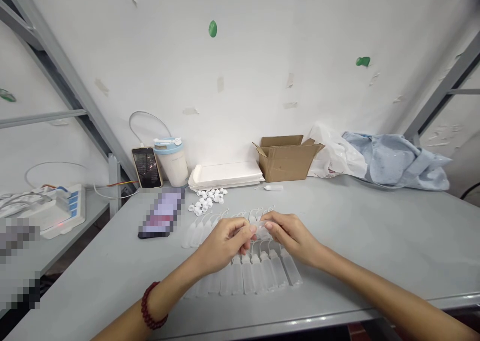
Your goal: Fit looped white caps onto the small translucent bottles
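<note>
My left hand (224, 243) and my right hand (290, 236) meet over the middle of the grey table (375, 241). Both pinch one small clear plastic bottle (258, 227) between their fingertips. Below my hands lies a row of several clear squeeze bottles (262, 273) side by side. Another row of bottles with curved caps (210, 226) lies just behind my hands. A heap of small white caps (208, 201) sits further back on the left. A red bead bracelet (150, 308) circles my left wrist.
A phone (161, 216) lies flat at the left, another phone (147, 167) leans on the wall beside a white cup with a blue lid (172, 161). White trays (225, 176), an open cardboard box (285, 158), a plastic bag (333, 156) and blue cloth (397, 161) line the back.
</note>
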A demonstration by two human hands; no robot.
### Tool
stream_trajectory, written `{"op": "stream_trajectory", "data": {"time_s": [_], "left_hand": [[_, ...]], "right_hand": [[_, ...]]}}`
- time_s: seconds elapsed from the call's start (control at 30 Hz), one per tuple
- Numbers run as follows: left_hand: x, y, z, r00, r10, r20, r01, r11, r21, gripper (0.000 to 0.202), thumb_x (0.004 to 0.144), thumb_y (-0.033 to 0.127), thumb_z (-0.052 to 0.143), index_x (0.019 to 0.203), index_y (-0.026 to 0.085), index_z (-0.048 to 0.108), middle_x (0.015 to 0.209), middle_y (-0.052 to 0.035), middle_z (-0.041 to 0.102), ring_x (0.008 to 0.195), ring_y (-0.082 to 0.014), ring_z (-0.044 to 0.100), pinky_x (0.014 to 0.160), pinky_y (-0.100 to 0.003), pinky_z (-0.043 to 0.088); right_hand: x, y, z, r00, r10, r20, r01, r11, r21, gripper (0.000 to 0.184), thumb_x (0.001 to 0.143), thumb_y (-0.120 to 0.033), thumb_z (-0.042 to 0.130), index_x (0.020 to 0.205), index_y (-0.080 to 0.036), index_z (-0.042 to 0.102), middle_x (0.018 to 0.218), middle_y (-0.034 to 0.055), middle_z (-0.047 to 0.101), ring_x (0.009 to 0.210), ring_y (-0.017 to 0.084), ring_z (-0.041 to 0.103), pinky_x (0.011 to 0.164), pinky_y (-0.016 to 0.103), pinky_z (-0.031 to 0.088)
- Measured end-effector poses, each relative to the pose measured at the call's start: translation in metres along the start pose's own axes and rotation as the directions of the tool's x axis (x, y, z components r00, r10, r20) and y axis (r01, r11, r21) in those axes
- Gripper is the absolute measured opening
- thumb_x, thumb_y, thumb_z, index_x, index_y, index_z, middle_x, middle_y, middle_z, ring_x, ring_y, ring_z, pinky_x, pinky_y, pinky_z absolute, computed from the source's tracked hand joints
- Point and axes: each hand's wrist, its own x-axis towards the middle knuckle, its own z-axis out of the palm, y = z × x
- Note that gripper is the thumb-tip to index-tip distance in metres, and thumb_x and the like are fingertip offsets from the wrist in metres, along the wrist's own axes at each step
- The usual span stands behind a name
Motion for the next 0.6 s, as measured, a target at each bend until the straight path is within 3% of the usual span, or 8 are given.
{"op": "stream_trajectory", "data": {"time_s": [0.1, 0.2, 0.4, 0.5, 0.6], "left_hand": [[0.0, 0.0, 0.001, 1.0, 0.005, 0.0, -0.005, 0.997, 0.079, 0.037, 0.088, 0.036, 0.041, 0.058, 0.016, 0.048, 0.055, 0.0024, 0.049, 0.053, -0.0103, 0.049, 0.052, -0.02, 0.04], [0.0, -0.002, 0.002, 0.989, 0.145, -0.007, -0.136, 0.939, 0.317, 0.035, 0.09, 0.028, 0.039, 0.058, 0.016, 0.045, 0.056, 0.0025, 0.047, 0.054, -0.0099, 0.045, 0.052, -0.021, 0.035], [0.0, -0.013, 0.003, 0.877, 0.475, 0.071, -0.385, 0.608, 0.694, 0.025, 0.091, 0.019, 0.038, 0.069, 0.016, 0.048, 0.061, 0.0011, 0.044, 0.054, -0.0118, 0.039, 0.051, -0.025, 0.031], [0.0, -0.019, 0.002, 0.844, 0.518, 0.14, -0.407, 0.449, 0.795, 0.022, 0.092, 0.018, 0.035, 0.079, 0.014, 0.051, 0.065, -0.0013, 0.047, 0.055, -0.0134, 0.041, 0.05, -0.026, 0.033], [0.001, -0.022, 0.002, 0.834, 0.528, 0.162, -0.401, 0.377, 0.835, 0.022, 0.093, 0.017, 0.033, 0.084, 0.014, 0.053, 0.068, -0.0028, 0.05, 0.058, -0.0147, 0.046, 0.052, -0.026, 0.036]], "right_hand": [[0.001, 0.003, 0.002, 0.996, 0.077, 0.045, -0.08, 0.994, 0.077, 0.035, 0.093, -0.041, 0.031, 0.075, -0.018, 0.05, 0.051, -0.0058, 0.037, 0.045, 0.008, 0.033, 0.045, 0.021, 0.029], [0.002, 0.004, 0.001, 0.992, 0.107, 0.066, -0.114, 0.986, 0.122, 0.037, 0.092, -0.042, 0.033, 0.068, -0.018, 0.045, 0.049, -0.0068, 0.036, 0.044, 0.008, 0.031, 0.045, 0.021, 0.029], [0.004, 0.003, -0.003, 0.957, 0.236, 0.167, -0.277, 0.913, 0.299, 0.041, 0.088, -0.052, 0.038, 0.063, -0.019, 0.037, 0.047, -0.0084, 0.033, 0.041, 0.006, 0.029, 0.041, 0.02, 0.027], [0.005, 0.008, -0.002, 0.92, 0.287, 0.268, -0.382, 0.812, 0.443, 0.044, 0.084, -0.057, 0.043, 0.061, -0.02, 0.032, 0.048, -0.0098, 0.028, 0.038, 0.005, 0.025, 0.035, 0.019, 0.024], [0.007, 0.012, -0.002, 0.912, 0.293, 0.287, -0.403, 0.772, 0.492, 0.047, 0.081, -0.058, 0.046, 0.06, -0.02, 0.03, 0.049, -0.0101, 0.026, 0.037, 0.004, 0.025, 0.033, 0.018, 0.025]]}}
